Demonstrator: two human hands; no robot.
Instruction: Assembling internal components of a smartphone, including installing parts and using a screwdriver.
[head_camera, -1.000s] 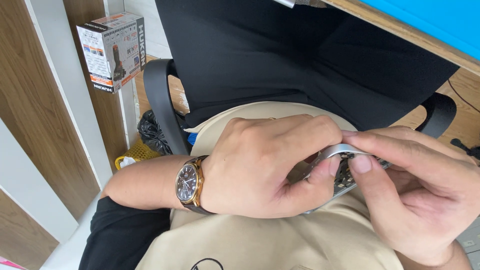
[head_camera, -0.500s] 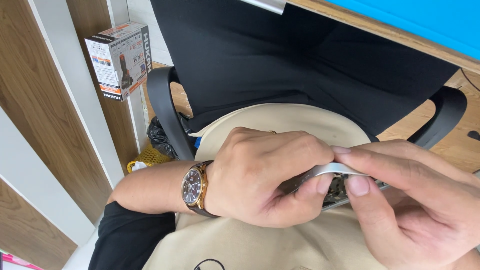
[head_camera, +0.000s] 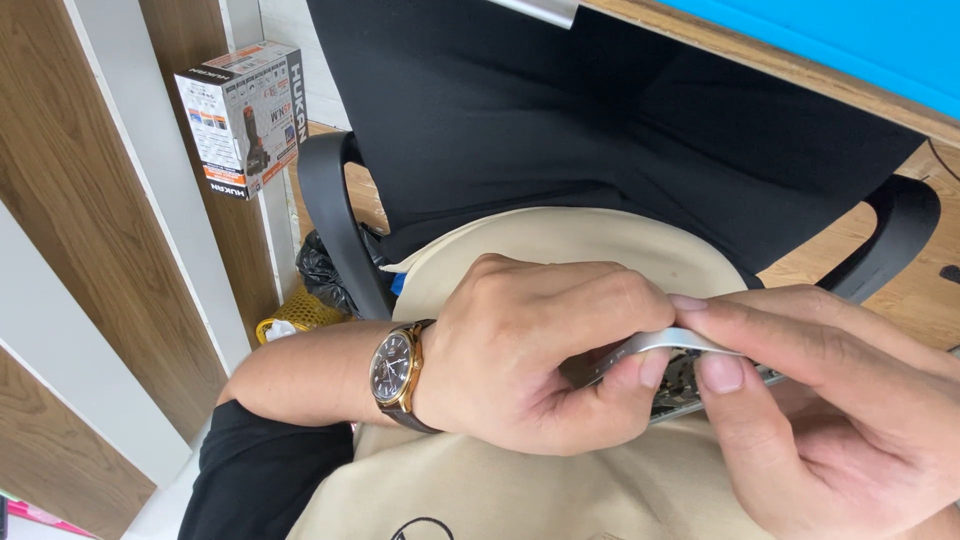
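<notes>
Both hands meet low over the person's lap, against a beige garment (head_camera: 560, 490) that fills the near part of the view. The left hand (head_camera: 540, 350) comes in from the left, its fingers (head_camera: 640, 375) curled around a small flat silver metal piece (head_camera: 665, 345), thumb pressing up from below. The right hand (head_camera: 830, 410) reaches in from the right edge, its thumb and forefinger closed on the same metal piece from above and from the near side, so both hands pinch it between them. Only a pale curved strip and a darker, glinting part underneath show; the hands hide the rest, and what kind of object it is cannot be told. On the left wrist sits a wristwatch (head_camera: 393, 368) with a dark dial, gold case and brown strap. Farther back, a black office chair (head_camera: 620, 130) stands with its armrests to left and right. At far left a printed cardboard box (head_camera: 245, 115) leans against white and wood wall panels, and a black bag (head_camera: 325, 275) lies on the floor below it. A wooden table (head_camera: 760, 60) edge with a blue mat crosses the far right corner.
</notes>
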